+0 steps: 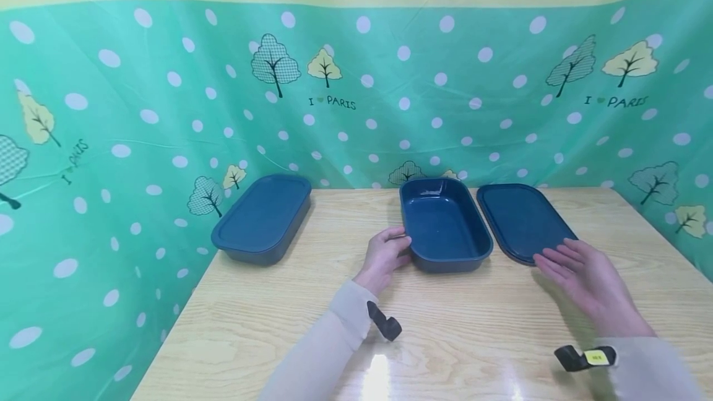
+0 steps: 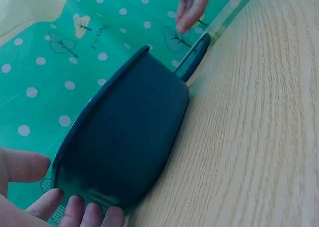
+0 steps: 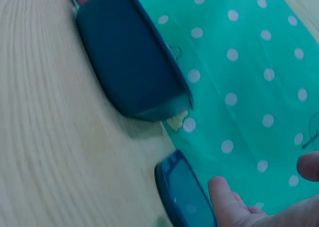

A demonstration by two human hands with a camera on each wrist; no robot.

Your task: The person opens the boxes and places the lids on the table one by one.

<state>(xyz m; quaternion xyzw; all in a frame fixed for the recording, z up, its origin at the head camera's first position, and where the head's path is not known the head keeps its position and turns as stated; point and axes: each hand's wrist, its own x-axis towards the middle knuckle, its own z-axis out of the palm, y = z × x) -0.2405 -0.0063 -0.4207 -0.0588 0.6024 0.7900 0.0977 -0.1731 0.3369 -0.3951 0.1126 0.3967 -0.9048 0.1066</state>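
Observation:
A dark blue rectangular container [image 1: 445, 228], its inside bare, stands uncovered on the table. Against its left wall rest the fingertips of my left hand [image 1: 385, 258]; in the left wrist view the thumb [image 2: 27, 165] lies apart from the fingers, beside the rim. A matching flat lid [image 1: 526, 221] lies to the right of the container. Over the lid's near right corner hovers my right hand [image 1: 593, 283], fingers extended and holding nothing. In the right wrist view the lid [image 3: 182, 192] shows just beyond the fingertips; whether they touch it is unclear.
A second dark blue container [image 1: 264, 218] with its lid on stands at the table's left. Behind the wooden table [image 1: 462, 327] hangs a green dotted curtain [image 1: 356, 98], which also runs along the left side.

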